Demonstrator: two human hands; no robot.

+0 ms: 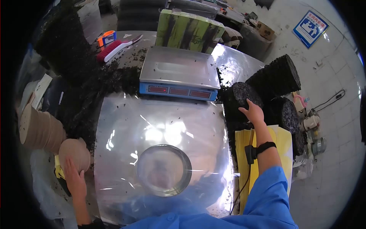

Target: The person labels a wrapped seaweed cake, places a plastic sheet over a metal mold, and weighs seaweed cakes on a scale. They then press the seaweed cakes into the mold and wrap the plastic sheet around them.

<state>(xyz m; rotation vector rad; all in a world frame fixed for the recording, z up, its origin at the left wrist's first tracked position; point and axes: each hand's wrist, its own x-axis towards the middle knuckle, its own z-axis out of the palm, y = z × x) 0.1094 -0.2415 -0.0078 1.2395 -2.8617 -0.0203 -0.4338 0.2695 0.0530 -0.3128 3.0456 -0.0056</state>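
Note:
My left hand (75, 179) lies with outstretched fingers on the top of a stack of round brown discs (76, 150), which look like cardboard. My right hand (253, 113) reaches to a dark, rough-textured round cake (240, 94) at the right of the table. Its thumb and forefinger are apart against the cake's edge; the other fingers are partly hidden. Between my hands, a round metal ring (143, 179) rests on a shiny metal sheet (118, 152). Behind the sheet stands a blue digital scale (179, 91) with a bare steel pan.
More dark cakes (278, 76) are stacked at the right, by yellow sheets (280, 141). Another brown disc stack (40, 128) stands far left. Dark loose flakes (118, 82) cover the table's left. A red-bristled brush (114, 49), an orange-and-blue item (106, 38) and a green-striped block (190, 30) sit behind.

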